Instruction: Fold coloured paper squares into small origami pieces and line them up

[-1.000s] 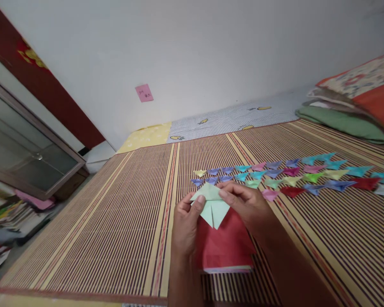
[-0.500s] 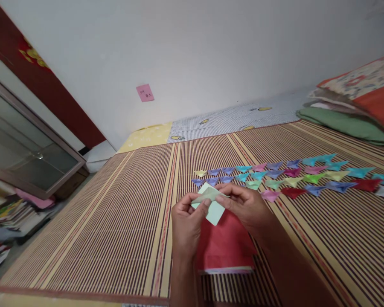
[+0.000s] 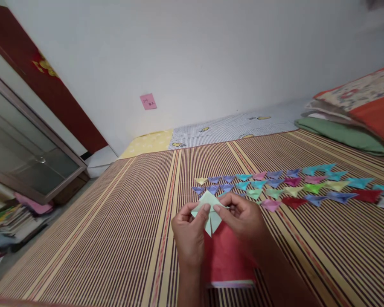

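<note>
A small pale green piece of folded paper (image 3: pixel 208 198) is held up between my two hands, its lower half showing a split down the middle. My left hand (image 3: pixel 190 228) pinches its left side, thumb on the front. On the right side, my right hand (image 3: pixel 243 217) pinches it the same way; fingers behind the paper are partly hidden. Below the hands lies a stack of coloured paper with a red sheet (image 3: pixel 228 258) on top. Rows of folded paper pieces in several colours, such as a lime green one (image 3: pixel 314 188), lie beyond and to the right.
A striped bamboo mat (image 3: pixel 115 221) covers the bed. Folded bedding with a green layer (image 3: pixel 342 134) sits at the far right. A pink note (image 3: pixel 148 102) is on the wall. Books (image 3: pixel 11 221) and a glass-fronted cabinet (image 3: pixel 22 140) stand at the left.
The pale green paper's lower part now shows a central split where it was a plain flat corner before. Both hands stay pinched on it. The view has tilted slightly upward.
</note>
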A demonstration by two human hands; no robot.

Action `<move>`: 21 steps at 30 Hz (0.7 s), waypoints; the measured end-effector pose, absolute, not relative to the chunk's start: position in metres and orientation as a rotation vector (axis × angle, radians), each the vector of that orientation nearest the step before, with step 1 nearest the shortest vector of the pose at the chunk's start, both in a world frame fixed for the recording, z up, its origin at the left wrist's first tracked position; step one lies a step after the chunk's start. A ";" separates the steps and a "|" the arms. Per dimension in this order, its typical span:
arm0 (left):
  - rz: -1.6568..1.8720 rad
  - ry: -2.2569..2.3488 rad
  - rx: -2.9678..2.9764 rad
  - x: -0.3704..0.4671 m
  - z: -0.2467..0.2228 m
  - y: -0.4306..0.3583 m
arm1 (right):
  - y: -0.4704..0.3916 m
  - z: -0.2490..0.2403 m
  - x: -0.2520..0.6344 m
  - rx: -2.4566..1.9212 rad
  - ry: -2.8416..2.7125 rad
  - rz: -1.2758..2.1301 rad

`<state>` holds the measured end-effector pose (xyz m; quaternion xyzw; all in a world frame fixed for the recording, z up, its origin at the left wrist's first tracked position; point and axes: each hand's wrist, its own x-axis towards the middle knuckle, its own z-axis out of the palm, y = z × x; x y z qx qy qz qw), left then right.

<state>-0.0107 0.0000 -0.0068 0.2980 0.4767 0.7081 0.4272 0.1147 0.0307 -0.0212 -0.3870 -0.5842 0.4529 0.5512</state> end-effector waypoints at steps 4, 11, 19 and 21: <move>1.809 1.201 0.727 -0.008 -0.009 -0.001 | 0.028 -0.018 0.113 -0.908 -1.398 1.040; 1.817 1.248 0.737 -0.004 -0.008 -0.003 | 0.024 -0.013 0.111 -0.906 -1.386 1.029; 1.883 1.341 0.777 -0.001 -0.004 -0.005 | 0.023 -0.011 0.110 -1.001 -1.391 1.005; 1.897 1.354 0.790 0.000 -0.002 -0.005 | 0.022 -0.010 0.111 -1.007 -1.404 0.990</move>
